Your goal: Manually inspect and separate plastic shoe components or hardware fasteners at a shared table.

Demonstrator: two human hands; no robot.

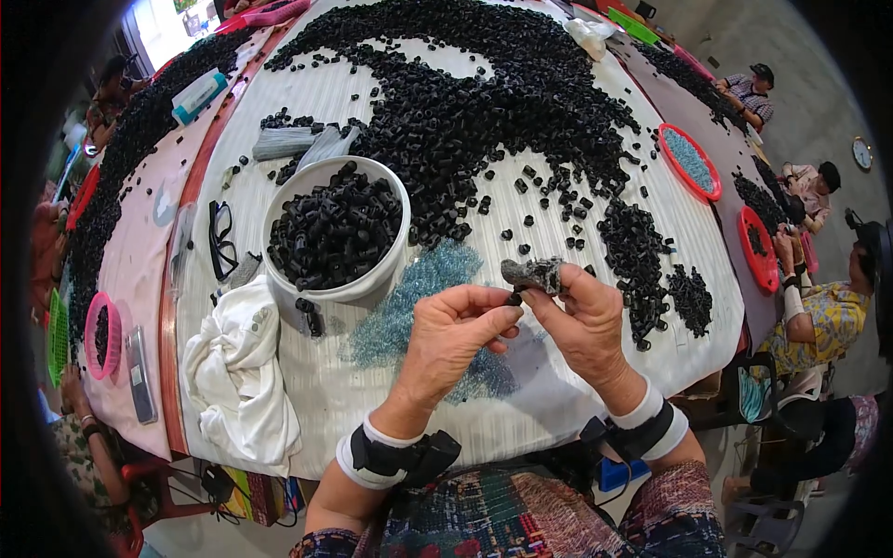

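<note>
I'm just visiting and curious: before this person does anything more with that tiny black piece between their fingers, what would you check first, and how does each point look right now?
1. Small black piece pinched between both hands: ok.
2. Left hand fingertips on the piece: ok.
3. Right hand holds a grey wad firmly: ok.
4. White bucket of black pieces upright, close by: ok.
5. Blue-grey springs lying within reach on the table: ok.
6. Whether the piece is already fitted together: cannot tell.
</note>
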